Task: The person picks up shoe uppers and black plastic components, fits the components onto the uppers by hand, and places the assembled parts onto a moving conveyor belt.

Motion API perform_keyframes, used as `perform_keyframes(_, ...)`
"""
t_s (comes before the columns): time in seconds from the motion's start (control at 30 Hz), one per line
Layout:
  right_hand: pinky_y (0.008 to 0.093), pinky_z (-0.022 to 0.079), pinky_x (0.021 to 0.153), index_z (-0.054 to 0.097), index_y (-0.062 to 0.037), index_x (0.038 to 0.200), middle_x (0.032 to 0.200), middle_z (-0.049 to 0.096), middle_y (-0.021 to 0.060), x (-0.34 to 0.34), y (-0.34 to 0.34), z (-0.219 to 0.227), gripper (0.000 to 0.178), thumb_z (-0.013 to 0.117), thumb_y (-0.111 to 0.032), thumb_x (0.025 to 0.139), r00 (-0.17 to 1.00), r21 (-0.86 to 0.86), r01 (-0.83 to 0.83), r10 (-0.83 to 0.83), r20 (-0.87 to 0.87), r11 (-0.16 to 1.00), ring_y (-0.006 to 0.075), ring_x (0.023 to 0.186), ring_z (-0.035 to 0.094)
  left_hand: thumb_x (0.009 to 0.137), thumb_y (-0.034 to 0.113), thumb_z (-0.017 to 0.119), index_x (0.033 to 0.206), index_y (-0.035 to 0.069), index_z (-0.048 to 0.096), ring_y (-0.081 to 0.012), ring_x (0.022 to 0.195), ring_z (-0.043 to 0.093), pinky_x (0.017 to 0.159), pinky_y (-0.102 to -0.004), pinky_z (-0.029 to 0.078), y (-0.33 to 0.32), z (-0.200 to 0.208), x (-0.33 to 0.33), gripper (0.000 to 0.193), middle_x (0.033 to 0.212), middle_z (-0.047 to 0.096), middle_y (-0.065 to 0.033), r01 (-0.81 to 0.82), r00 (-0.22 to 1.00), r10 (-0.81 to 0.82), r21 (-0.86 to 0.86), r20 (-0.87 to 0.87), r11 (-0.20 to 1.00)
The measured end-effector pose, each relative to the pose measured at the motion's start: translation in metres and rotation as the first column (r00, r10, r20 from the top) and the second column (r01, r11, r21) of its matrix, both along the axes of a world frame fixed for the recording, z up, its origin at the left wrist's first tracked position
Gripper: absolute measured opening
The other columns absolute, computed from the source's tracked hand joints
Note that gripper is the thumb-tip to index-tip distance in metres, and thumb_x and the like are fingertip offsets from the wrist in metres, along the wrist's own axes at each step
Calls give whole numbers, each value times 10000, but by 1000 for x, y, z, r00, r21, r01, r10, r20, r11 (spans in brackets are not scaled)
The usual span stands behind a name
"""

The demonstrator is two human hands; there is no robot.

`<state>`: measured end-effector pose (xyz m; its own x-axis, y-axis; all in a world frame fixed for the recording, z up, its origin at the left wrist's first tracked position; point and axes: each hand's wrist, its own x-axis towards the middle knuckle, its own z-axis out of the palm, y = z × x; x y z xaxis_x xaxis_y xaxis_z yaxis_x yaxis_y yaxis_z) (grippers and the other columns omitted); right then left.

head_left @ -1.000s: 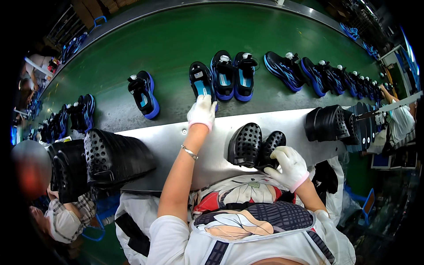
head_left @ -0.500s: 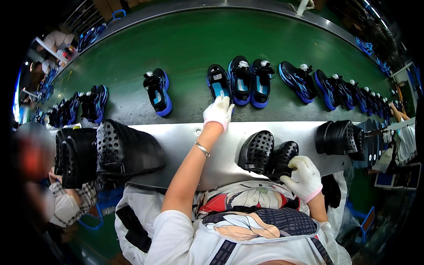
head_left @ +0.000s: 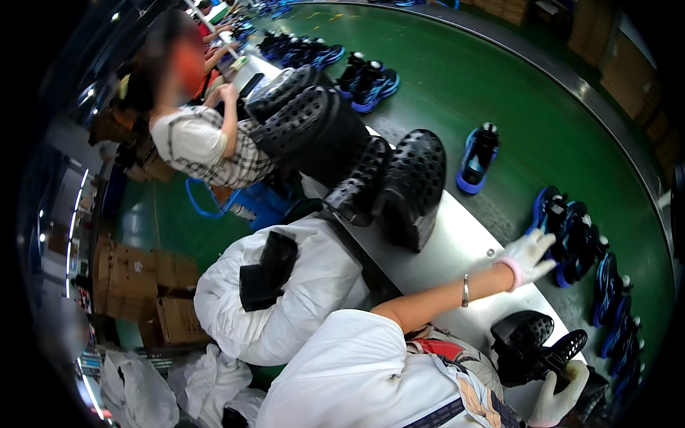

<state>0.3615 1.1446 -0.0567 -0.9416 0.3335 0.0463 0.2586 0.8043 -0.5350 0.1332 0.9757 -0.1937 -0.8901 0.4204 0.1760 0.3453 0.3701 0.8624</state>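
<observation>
My left hand, in a white glove, has its fingers spread beside a black-and-blue sneaker on the green belt. Two more sneakers stand close together just right of it. At the lower right, my gloved right hand curls its fingers at the near end of a black perforated clog-shaped shell. A second such shell sits left of it on the metal ledge. Where the right fingertips meet the shell is partly hidden.
Stacked black perforated shells stand on the metal ledge. A lone sneaker is on the belt. A white bag bulges left of me. A co-worker sits beyond, near a blue stool and cardboard boxes.
The view has swung left, bringing the co-worker, bag and boxes into sight. My left hand has come off the sneaker and its fingers have spread. The right hand stays at the black shell.
</observation>
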Motion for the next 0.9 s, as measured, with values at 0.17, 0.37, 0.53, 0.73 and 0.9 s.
perform_keyframes(0.17, 370, 399, 917, 523, 10, 1010, 1036, 527, 165, -42, -25, -10, 396, 615, 27, 626, 942, 147, -275, 297, -156, 950, 323, 951, 516, 892, 520, 551, 1238, 5, 494, -229, 902, 619, 813, -359, 501, -5, 12, 29, 623, 1177, 530, -189, 344, 856, -441, 338, 270, 876)
perform_keyframes(0.37, 393, 419, 880, 508, 1, 957, 1002, 522, 185, -60, -54, -7, 391, 644, 44, 593, 884, 98, -434, 444, -144, 896, 362, 940, 521, 893, 702, 369, 1068, -1, 583, -218, 859, 634, 774, -352, 515, -6, 17, 57, 755, 951, 649, -120, 129, 130, -829, 819, 545, 559)
perform_keyframes(0.53, 395, 422, 887, 515, 3, 980, 1014, 525, 181, -51, -54, -7, 403, 642, 55, 602, 911, 57, -402, 405, -80, 914, 363, 953, 523, 890, 549, 561, 1042, -1, 599, -171, 842, 621, 762, -317, 510, -16, 32, 59, 572, 951, 645, -95, 24, 119, -839, 843, 531, 537)
perform_keyframes(0.73, 368, 424, 924, 508, 26, 1150, 1100, 536, 172, -41, -39, -19, 485, 620, 13, 678, 961, -60, -276, 276, -24, 959, 325, 1021, 536, 885, 375, 649, 1089, 5, 550, -124, 859, 583, 774, -298, 503, -2, 26, 65, 434, 958, 618, -58, 6, 361, -793, 849, 490, 528)
perform_keyframes(0.9, 348, 418, 964, 490, 32, 1242, 1165, 544, 162, -36, -29, -34, 530, 618, -16, 730, 980, -123, -194, 197, 7, 973, 292, 1067, 550, 847, 248, 684, 1183, 15, 454, -98, 940, 495, 826, -268, 458, 2, 27, 65, 469, 984, 538, -32, 114, 468, -748, 807, 471, 580)
